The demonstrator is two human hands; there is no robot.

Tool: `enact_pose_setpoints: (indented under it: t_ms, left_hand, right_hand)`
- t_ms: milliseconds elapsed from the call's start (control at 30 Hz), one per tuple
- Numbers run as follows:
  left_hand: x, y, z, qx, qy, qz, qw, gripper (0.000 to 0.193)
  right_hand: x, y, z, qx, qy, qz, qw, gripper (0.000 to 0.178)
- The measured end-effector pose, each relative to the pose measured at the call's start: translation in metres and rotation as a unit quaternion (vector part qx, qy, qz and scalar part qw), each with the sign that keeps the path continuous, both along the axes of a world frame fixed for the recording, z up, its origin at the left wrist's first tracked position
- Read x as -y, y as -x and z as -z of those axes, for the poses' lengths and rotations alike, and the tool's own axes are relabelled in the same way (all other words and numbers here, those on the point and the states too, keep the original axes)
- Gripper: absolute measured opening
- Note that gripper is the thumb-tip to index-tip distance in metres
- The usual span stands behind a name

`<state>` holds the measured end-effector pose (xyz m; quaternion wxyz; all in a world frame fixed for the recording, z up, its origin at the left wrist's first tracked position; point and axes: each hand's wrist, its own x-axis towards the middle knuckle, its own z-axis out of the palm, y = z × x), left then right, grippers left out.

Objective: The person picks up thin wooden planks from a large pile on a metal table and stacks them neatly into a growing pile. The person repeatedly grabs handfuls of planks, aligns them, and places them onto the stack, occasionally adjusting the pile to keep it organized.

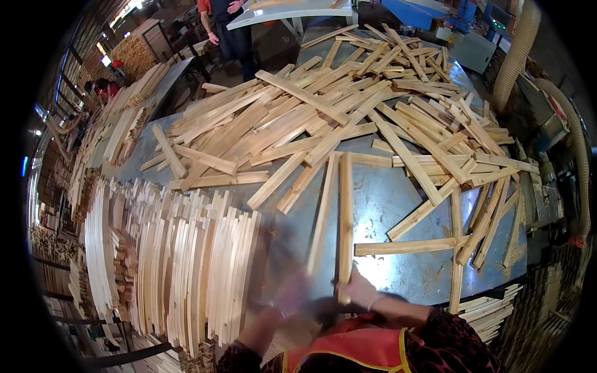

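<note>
My right hand [359, 290] is closed round the near end of a wooden strip [346, 217], which points away from me over the metal table. Just left of it, a second wooden strip [322, 217] lies at a slight slant, its near end blurred. Close to that end is my left hand [292, 294], so smeared by motion that its fingers do not show. Beyond both hands a large loose pile of wooden strips [298, 124] covers much of the table. To my left, rows of strips [180, 261] stand closely packed side by side.
The grey metal table [398, 208] has a crosswise strip [410, 247] near my right hand. A person [230, 31] stands at the far side by a white table [289, 13]. A ribbed hose [517, 56] hangs at the far right. More strips [488, 314] are stacked below the right edge.
</note>
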<state>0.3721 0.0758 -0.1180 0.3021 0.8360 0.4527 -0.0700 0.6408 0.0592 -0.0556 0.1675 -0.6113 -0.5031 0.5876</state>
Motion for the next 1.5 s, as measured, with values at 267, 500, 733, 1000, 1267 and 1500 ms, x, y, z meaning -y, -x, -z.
enact_pose_setpoints:
  t_ms: [267, 500, 733, 1000, 1267, 1500]
  left_hand:
    - [0.153, -0.004, -0.070, 0.198, 0.304, -0.397, 0.843, 0.088]
    - [0.163, 0.053, -0.112, -0.167, -0.011, -0.287, 0.943, 0.086]
    - [0.141, 0.147, -0.020, -0.147, -0.213, -0.272, 0.927, 0.068]
    - [0.050, 0.021, -0.080, -0.075, -0.186, -0.271, 0.941, 0.075]
    - [-0.147, -0.162, -0.075, 0.148, -0.035, -0.335, 0.930, 0.082]
    - [-0.109, -0.197, -0.070, 0.086, 0.082, -0.287, 0.951, 0.077]
  right_hand:
    - [0.006, 0.036, 0.078, -0.040, -0.033, -0.221, 0.974, 0.043]
    - [-0.028, 0.198, 0.018, 0.061, -0.034, -0.265, 0.962, 0.064]
    - [-0.078, 0.175, -0.004, 0.021, -0.208, -0.274, 0.939, 0.067]
    - [-0.210, -0.102, -0.040, 0.412, -0.292, 0.171, 0.846, 0.071]
    - [-0.245, -0.128, 0.046, -0.189, -0.009, 0.359, 0.914, 0.044]
    - [-0.148, -0.089, 0.022, -0.350, 0.192, 0.245, 0.883, 0.043]
